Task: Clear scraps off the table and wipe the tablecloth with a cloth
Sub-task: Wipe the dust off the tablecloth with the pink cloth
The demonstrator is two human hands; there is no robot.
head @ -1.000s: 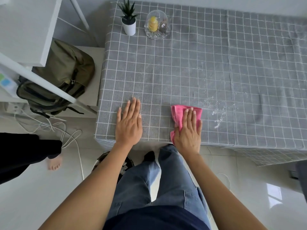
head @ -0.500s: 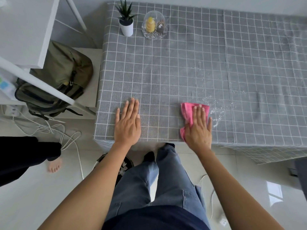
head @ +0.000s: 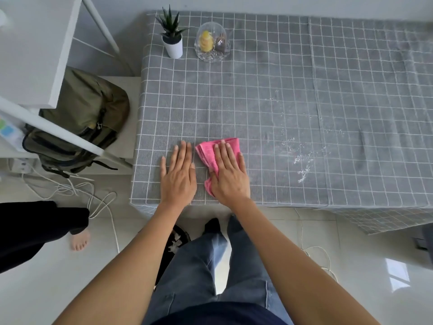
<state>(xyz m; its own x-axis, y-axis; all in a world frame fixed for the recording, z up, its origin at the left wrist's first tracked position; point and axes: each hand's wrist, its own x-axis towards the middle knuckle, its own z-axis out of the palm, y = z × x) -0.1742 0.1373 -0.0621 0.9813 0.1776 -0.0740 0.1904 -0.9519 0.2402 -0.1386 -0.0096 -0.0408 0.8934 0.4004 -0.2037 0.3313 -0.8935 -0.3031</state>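
A grey checked tablecloth (head: 269, 95) covers the table. My right hand (head: 230, 177) presses flat on a folded pink cloth (head: 208, 152) near the table's front edge. Just left of it, my left hand (head: 178, 175) lies flat on the tablecloth with fingers apart and holds nothing. White crumbs (head: 303, 164) are scattered on the tablecloth to the right of the pink cloth, with thinner specks further back.
A small potted plant (head: 173, 38) and a glass dome (head: 212, 43) stand at the table's far left corner. A green backpack (head: 79, 123) and white cables (head: 77, 191) lie left of the table. A dark bin (head: 173, 245) sits below the front edge. Another person's bare foot (head: 79, 240) is on the floor.
My right hand slid the pink cloth right toward the crumbs, then back left, so it now lies right beside my left hand. The left hand has stayed in place.
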